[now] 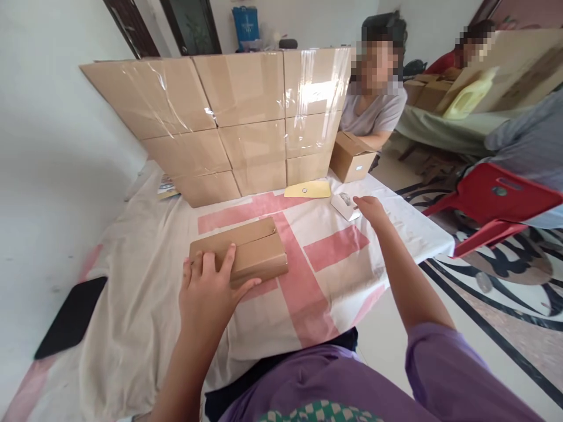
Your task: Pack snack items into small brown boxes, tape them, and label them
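Observation:
A flat brown cardboard box point(259, 241) lies closed on the table in front of me. My left hand point(209, 281) rests on its near left part, fingers spread over the top and the thumb along the near side. Farther right stands a small white open box point(341, 207) with something roundish and pale inside, too small to name. My right hand point(370, 211) reaches to the right edge of that white box, its fingers pinched together. What they pinch, if anything, does not show. Beyond the white box lies a yellow card point(308, 189) bearing a small round mark.
A wall of stacked, taped cartons point(253, 138) stands across the table's far side. Near its right end sits a brown carton point(352, 157), with a person point(373, 111) behind it. A black flat object point(73, 316) lies far left. A red chair point(505, 193) stands right.

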`<action>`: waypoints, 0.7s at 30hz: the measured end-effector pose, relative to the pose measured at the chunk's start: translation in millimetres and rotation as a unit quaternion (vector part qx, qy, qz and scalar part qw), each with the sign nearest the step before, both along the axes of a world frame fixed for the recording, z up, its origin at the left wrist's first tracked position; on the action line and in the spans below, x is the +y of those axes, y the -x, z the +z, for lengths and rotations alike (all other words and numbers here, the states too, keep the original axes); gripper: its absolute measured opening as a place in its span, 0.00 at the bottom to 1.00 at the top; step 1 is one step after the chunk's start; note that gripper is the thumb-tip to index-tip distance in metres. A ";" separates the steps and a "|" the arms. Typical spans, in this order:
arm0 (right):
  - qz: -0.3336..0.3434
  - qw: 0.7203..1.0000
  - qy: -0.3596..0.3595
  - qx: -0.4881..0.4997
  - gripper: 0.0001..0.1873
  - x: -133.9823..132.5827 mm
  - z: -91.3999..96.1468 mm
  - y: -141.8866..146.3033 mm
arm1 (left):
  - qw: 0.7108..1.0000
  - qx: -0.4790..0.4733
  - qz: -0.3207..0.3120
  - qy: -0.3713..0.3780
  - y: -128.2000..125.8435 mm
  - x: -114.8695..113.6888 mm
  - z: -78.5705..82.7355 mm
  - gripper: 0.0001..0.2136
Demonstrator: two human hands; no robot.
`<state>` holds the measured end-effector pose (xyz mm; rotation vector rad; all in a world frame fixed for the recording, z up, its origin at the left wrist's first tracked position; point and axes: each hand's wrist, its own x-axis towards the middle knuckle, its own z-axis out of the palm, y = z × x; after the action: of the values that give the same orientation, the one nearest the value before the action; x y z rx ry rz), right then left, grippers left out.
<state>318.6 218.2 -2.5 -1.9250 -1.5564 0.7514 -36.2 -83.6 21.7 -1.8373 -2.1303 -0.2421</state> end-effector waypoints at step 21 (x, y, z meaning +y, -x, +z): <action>0.032 0.969 0.181 0.163 0.22 45.0 15.3 -10.2 | 0.996 -0.067 -0.002 -0.064 7.5 -7.5 -18.4 0.31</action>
<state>328.9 263.1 12.8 -1.8765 -1.3512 1.3854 -43.7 -91.0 3.3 -1.7978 -2.1438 -0.5030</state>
